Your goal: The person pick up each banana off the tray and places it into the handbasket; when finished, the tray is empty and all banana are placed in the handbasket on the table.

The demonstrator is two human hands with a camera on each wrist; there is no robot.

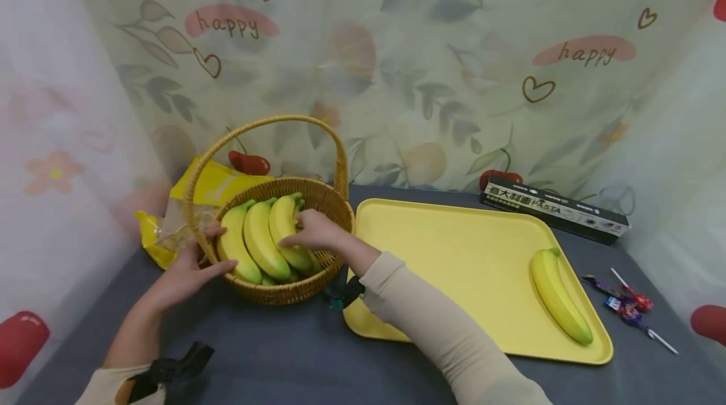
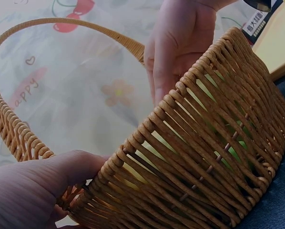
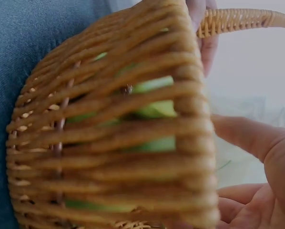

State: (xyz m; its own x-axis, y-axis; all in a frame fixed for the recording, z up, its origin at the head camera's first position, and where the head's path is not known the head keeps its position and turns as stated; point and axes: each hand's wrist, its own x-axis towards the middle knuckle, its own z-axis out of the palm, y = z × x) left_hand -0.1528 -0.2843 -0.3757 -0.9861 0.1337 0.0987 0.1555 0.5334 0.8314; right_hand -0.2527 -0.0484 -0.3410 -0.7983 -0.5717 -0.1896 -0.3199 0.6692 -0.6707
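Observation:
A wicker basket (image 1: 278, 295) with a tall handle stands on the left of the table, holding several yellow bananas (image 1: 259, 238). My left hand (image 1: 184, 276) grips its left rim beside the handle's foot. In the left wrist view that thumb (image 2: 80, 164) lies over the woven rim. Inside the basket my right hand (image 1: 317, 232) holds the rightmost banana (image 1: 282, 222), thumb on its near side and fingers near its stem. Wicker hides the fruit's lower parts. The right wrist view shows the right hand (image 3: 276, 167) beyond the basket wall, its grip hidden.
Right of the basket lies a yellow tray (image 1: 442, 254) with a single banana (image 1: 558, 295) near its right edge. A black pasta box (image 1: 556, 206) sits behind it. Wrapped lollipops (image 1: 629, 310) lie at the far right. Behind the basket leans a yellow bag (image 1: 221, 181).

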